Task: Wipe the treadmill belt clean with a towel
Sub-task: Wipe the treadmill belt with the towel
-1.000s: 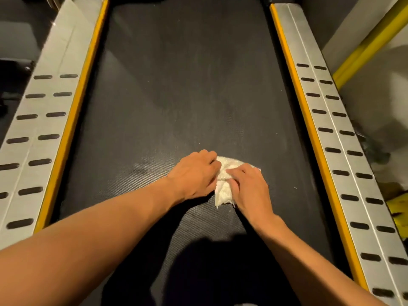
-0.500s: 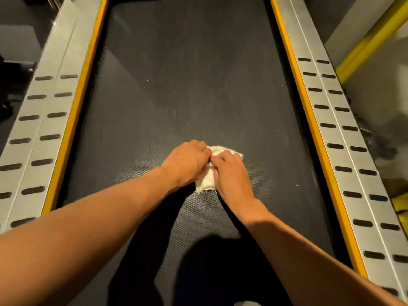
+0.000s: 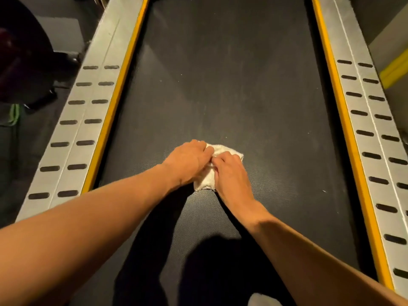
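Observation:
A small white towel (image 3: pixel 207 181) lies bunched on the black treadmill belt (image 3: pixel 231 85), near its middle. My left hand (image 3: pixel 187 162) covers the towel's left part with curled fingers gripping the cloth. My right hand (image 3: pixel 231 173) lies over its right part, fingers bent and pinching the cloth beside the left hand's fingertips. Both hands press the towel onto the belt. Most of the towel is hidden under my hands. The belt ahead shows faint dusty streaks.
Grey slotted side rails with yellow inner strips run along the belt, the left rail (image 3: pixel 88 120) and the right rail (image 3: pixel 371 129). Dark gym equipment (image 3: pixel 24 62) stands on the floor at far left. A yellow bar (image 3: pixel 395 69) shows at far right.
Both hands have slid the towel to the left across the belt and a little away from me, keeping the same grip on it.

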Demonstrator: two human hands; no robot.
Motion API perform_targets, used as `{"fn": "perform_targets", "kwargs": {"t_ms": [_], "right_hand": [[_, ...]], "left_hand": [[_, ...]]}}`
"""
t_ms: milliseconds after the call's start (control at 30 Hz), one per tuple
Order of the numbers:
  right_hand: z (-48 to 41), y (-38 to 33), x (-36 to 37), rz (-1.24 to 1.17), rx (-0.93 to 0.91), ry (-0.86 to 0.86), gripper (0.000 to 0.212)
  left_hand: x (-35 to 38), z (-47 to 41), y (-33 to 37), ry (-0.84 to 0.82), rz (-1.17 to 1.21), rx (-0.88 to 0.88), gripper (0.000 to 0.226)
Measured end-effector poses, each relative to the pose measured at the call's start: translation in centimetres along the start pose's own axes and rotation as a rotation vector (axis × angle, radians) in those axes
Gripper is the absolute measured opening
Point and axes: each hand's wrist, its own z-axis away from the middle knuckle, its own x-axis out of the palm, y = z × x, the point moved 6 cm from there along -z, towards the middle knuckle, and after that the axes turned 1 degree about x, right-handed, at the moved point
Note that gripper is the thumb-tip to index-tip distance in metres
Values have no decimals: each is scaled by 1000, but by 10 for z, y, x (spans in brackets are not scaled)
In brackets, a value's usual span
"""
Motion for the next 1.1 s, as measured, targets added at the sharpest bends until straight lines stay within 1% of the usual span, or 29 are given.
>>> {"fn": "perform_targets", "kwargs": {"t_ms": [67, 133, 200, 233, 267, 300, 367, 400, 467, 500, 533, 600, 667, 700, 767, 833, 900, 933, 1000, 1033, 1100], "right_hand": [[20, -6, 5, -17, -35, -9, 20], [23, -8, 8, -1, -68, -13, 21], [11, -16, 9, 18, -98, -6, 18], [3, -17, 10, -3, -91, 5, 15], [-3, -21, 9, 20, -129, 31, 15], [-5, -20, 9, 35, -132, 40, 16], [5, -25, 9, 37, -169, -29, 21], [15, -24, 9, 41, -199, -4, 21], [27, -21, 8, 14, -175, -31, 18], [25, -22, 8, 12, -173, -35, 18], [18, -25, 10, 16, -177, -14, 19], [0, -36, 15, 25, -172, -20, 18], [-15, -44, 20, -20, -150, -67, 13], [-20, -47, 21, -11, -147, -84, 12], [-15, -50, 21, 21, -187, -78, 13], [0, -49, 19, 22, -204, -80, 16], [16, -51, 19, 53, -237, -118, 20], [16, -52, 20, 69, -242, -143, 19], [1, -60, 15, 76, -211, -128, 13], [-15, -66, 15, 99, -194, -118, 19], [-39, -83, 21, 48, -137, -197, 22]], "left_hand": [[5, 23, 5, -45, 2, 51, 27], [10, 39, 7, -58, 71, 28, 26], [13, 40, -1, -40, 152, -76, 22], [13, 37, -7, -11, 175, -137, 21], [12, 34, -13, 29, 190, -193, 21], [11, 33, -17, 55, 188, -221, 21], [13, 39, -13, 45, 175, -193, 23], [14, 44, -7, 28, 172, -152, 25], [19, 59, 6, 10, 167, -59, 26], [21, 64, 7, 14, 169, -39, 26], [22, 65, 1, 14, 165, -51, 26], [17, 60, -18, -3, 152, -134, 27], [11, 56, -36, -21, 119, -216, 27], [10, 55, -40, -24, 99, -229, 28], [10, 60, -35, -21, 113, -201, 28], [16, 70, -23, 5, 141, -118, 28], [21, 79, -22, 32, 180, -69, 26], [21, 81, -27, 34, 194, -73, 25], [23, 79, -45, 38, 207, -132, 23], [20, 75, -56, 46, 208, -178, 24], [16, 79, -77, 39, 217, -278, 24]]}}
